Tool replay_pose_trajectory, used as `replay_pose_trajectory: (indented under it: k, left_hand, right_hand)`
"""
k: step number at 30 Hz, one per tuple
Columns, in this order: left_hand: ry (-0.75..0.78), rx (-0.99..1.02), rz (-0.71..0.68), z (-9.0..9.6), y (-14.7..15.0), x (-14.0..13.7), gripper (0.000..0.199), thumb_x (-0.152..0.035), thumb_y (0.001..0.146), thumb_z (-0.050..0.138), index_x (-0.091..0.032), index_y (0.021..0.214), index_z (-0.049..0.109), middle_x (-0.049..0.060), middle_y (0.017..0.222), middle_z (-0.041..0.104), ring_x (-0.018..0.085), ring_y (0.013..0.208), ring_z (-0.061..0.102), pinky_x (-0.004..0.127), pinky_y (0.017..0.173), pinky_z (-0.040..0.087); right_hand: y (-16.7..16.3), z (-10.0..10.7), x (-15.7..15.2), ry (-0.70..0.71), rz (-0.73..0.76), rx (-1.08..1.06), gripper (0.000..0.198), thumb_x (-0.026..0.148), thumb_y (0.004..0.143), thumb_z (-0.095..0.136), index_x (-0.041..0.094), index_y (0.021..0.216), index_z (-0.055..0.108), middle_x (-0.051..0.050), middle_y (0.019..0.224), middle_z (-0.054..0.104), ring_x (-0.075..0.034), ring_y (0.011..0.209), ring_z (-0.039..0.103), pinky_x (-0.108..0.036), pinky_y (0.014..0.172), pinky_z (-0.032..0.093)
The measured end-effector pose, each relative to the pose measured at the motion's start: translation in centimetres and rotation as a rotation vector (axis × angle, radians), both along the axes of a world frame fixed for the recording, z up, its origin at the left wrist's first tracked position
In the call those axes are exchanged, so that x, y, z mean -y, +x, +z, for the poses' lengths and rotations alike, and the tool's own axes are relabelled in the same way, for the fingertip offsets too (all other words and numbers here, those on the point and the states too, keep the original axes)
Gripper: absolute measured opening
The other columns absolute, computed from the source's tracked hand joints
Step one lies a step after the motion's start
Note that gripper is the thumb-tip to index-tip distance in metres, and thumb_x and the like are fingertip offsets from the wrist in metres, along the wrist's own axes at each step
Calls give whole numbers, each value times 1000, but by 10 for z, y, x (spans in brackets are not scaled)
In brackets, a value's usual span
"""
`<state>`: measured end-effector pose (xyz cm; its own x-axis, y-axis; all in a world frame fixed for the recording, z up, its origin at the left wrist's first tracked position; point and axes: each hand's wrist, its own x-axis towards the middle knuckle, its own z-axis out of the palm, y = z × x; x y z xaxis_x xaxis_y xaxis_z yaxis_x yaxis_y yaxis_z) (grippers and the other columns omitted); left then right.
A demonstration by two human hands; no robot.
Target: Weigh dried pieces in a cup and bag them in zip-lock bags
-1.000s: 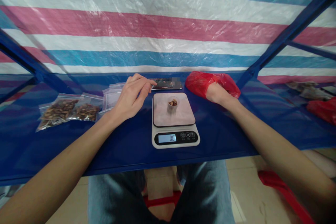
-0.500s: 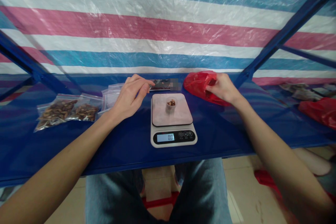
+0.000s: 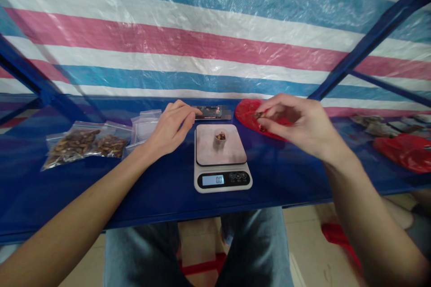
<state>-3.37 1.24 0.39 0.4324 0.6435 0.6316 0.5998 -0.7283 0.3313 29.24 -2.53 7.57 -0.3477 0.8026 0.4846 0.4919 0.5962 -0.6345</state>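
My right hand [image 3: 296, 119] pinches a small brown dried piece [image 3: 258, 115] between thumb and fingertips, over a red plastic bag [image 3: 245, 114]. On the steel plate of a white digital scale [image 3: 220, 179] stands a small clear cup [image 3: 220, 142] with brown pieces in it. The scale's display reads 0.0. Behind the scale lies a phone [image 3: 209, 112] with a lit screen. My left hand [image 3: 173, 128] rests at its left end, the index finger stretched out onto it, holding nothing.
Two clear zip bags of brown dried pieces [image 3: 72, 145] lie on the blue table [image 3: 148, 199] at the left. Beside my left wrist is a stack of clear zip bags [image 3: 143, 128]. Another red bag [image 3: 404, 150] and part of another person's arm show at the right.
My right hand has come out of the red bag with a brown piece between its fingertips. My left hand remains at the phone, whose screen picture has changed.
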Motion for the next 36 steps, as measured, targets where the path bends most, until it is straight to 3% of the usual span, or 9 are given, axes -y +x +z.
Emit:
replay_pose_trajectory:
  k: [6,12,17,21,27,29,31,33,36]
  left_hand:
    - [4,13,16,1,-3,1,45,-39,113,33,-17,114,72,9,101,78,25,100,62,44,90,43]
    - [-4,-12,20,5,-1,3,45,-39,112,33,-18,113,72,9,100,77,27,102,62,45,90,42]
    - [4,-11,10,5,-1,3,44,-38,112,33,-17,112,72,9,100,77,27,103,62,45,90,42]
    - [12,-15,12,4,-2,1,44,-38,112,33,-17,111,72,9,101,77,27,103,62,45,91,43]
    - [5,-17,9,1,-2,-1,44,-37,113,34,-17,113,73,9,99,77,26,102,62,44,91,43]
    - [-6,-20,13,0,-2,-2,45,-39,113,33,-18,113,73,8,99,77,26,102,63,45,92,43]
    - [-12,-23,13,-1,-1,-2,46,-40,113,33,-19,112,74,8,97,77,26,102,63,45,92,44]
    - [-17,-22,8,-1,0,-1,46,-40,112,33,-19,111,74,8,96,77,27,100,63,46,91,44]
    - [-38,-20,20,0,1,1,47,-41,111,33,-21,111,75,8,94,76,27,99,64,47,92,45]
  right_hand:
    - [-60,-10,-14,63,289,271,5,20,93,72,23,96,75,-2,90,75,-17,75,67,-30,68,52]
    - [-57,-14,-22,62,308,372,9,24,96,72,23,100,80,-6,97,76,-20,80,68,-34,73,52]
    - [-53,-5,-22,35,322,297,13,28,98,72,24,101,84,-5,96,78,-19,81,70,-33,72,52]
    - [-38,5,-31,86,141,71,12,29,95,74,24,93,84,-2,86,78,-15,70,66,-29,62,47]
    - [9,-6,-79,505,-264,-522,33,19,94,60,21,62,67,4,48,48,-10,41,39,-29,44,25]
    - [27,-17,-90,423,-343,-466,40,23,94,57,23,54,55,3,48,44,-11,42,36,-30,44,24]
    - [43,-28,-93,241,-358,-173,40,27,91,58,24,52,50,3,49,43,-11,46,36,-30,47,26]
    - [55,-36,-91,61,-292,109,36,30,84,64,22,52,51,3,50,45,-12,49,40,-29,50,29]
    - [61,-44,-87,-108,-154,318,20,27,76,67,21,58,62,1,56,59,-16,53,54,-29,53,41]
